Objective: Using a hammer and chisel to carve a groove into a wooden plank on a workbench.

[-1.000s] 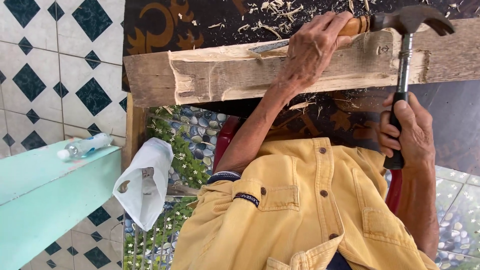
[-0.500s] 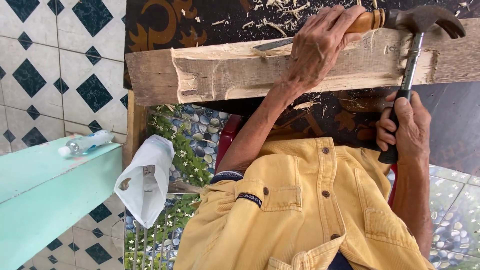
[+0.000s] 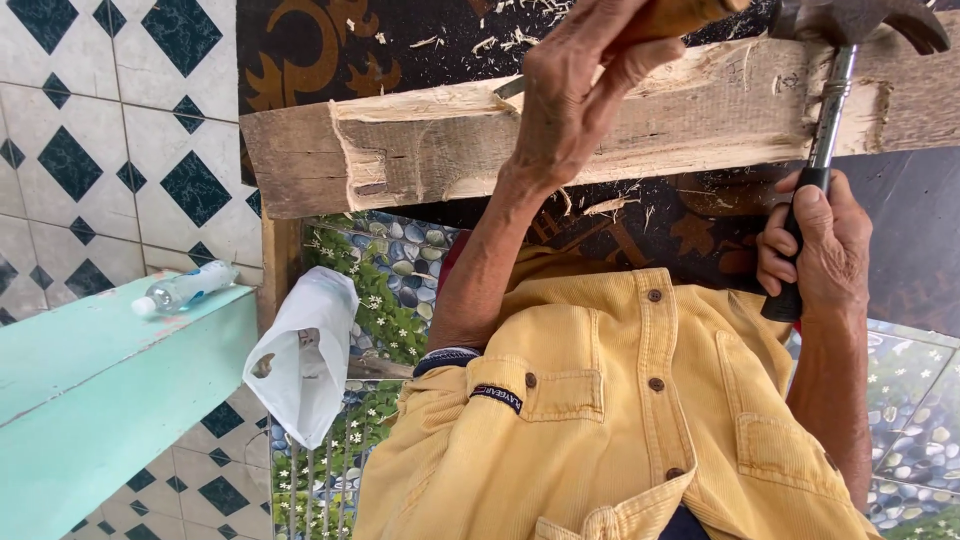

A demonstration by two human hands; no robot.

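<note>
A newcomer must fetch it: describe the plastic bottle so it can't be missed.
Find the turquoise ledge at lower left, below the tiled wall. On its top edge lies the plastic bottle, on its side, left of the hanging white bag. It alone is clear, with a white cap.

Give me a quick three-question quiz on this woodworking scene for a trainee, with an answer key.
1. True or false: the right hand grips the hammer by the black end of its handle.
2. Which tool does the left hand hold against the wooden beam? A saw, B chisel, C pliers.
3. What lies on the turquoise ledge at the left?
Key: 1 true; 2 B, the chisel; 3 a clear plastic bottle.
</note>
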